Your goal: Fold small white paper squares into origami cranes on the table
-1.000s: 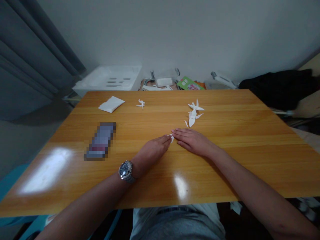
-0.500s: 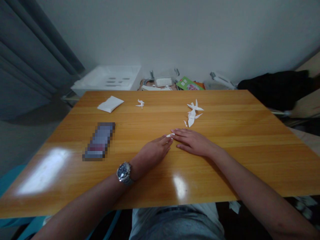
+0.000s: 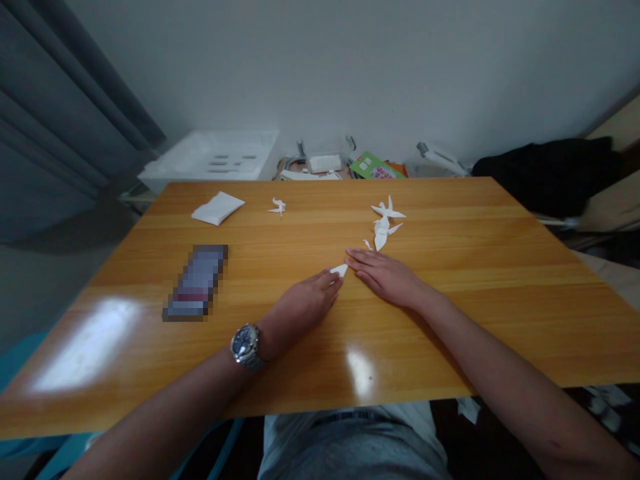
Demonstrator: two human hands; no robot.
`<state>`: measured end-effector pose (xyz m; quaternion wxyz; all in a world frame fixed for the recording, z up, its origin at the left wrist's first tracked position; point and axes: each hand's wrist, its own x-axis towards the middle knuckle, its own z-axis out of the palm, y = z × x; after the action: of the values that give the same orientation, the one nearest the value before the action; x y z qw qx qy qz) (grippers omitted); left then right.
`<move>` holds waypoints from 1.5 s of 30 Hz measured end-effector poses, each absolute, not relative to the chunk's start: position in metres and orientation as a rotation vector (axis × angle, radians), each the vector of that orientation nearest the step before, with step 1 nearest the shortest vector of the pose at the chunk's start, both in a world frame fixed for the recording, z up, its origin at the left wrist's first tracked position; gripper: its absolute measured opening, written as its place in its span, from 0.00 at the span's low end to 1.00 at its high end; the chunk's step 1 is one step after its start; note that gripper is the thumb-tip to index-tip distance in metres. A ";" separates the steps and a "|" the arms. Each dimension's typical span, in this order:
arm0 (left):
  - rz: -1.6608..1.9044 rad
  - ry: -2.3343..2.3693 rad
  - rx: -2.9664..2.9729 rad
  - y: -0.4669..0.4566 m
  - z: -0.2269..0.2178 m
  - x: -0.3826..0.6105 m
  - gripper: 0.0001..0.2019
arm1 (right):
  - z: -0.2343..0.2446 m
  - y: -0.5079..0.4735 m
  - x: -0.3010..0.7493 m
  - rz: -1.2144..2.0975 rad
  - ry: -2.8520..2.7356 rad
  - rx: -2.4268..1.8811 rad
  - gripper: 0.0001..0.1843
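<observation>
- Room: pale wall (image 3: pixel 325 73) behind a glossy wood-grain table (image 3: pixel 475 280); I judge the hard top good backing for creases.
- Far left: grey curtain (image 3: pixel 60 100), soft long folds.
- Left on table: dark oblong device (image 3: pixel 197 280), pixelated, unreadable; beyond it a matte white folded sheet (image 3: pixel 219 208), one edge uneven.
- Next: small white figure (image 3: pixel 278 207), thin pointed limbs.
- My left hand (image 3: pixel 303 300), metal watch (image 3: pixel 244 340) at the wrist: fingertips hold the paper piece (image 3: pixel 341 270) by its left end. Judgement: anchor lightly, or it skids or crumples.
- Paper piece: between my hands, at table level; visible part crisp, wedge-shaped, point rightward. Judgement: match edges before pressing; small paper keeps stray creases.
- My right hand (image 3: pixel 387 275): fingers straight and together, grasping nothing visible, tips just beside the point, contact unclear. Judgement: one smooth stroke beats repeated rubbing.
- Beyond it: two winged paper figures (image 3: pixel 381 233), sharp-tipped, close together; a thin white curl (image 3: pixel 367 245) lies near.
</observation>
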<state>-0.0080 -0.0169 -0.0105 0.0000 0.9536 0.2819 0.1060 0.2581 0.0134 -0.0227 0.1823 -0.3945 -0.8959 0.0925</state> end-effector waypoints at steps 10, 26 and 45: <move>0.397 0.923 2.786 -0.014 0.000 -0.014 0.21 | -0.015 0.013 0.256 0.216 -2.541 -1.101 0.22; 0.483 1.175 2.853 -0.009 0.008 -0.017 0.17 | -0.002 0.002 0.249 0.252 -2.584 -0.811 0.15; 0.618 1.152 2.629 0.001 -0.002 -0.009 0.16 | -0.019 0.006 0.223 0.415 -2.150 -1.219 0.11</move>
<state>-0.0093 0.0006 -0.0019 0.1027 0.8906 0.3904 0.2095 0.2228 0.0063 -0.0189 0.3122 -0.4621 -0.8150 0.1573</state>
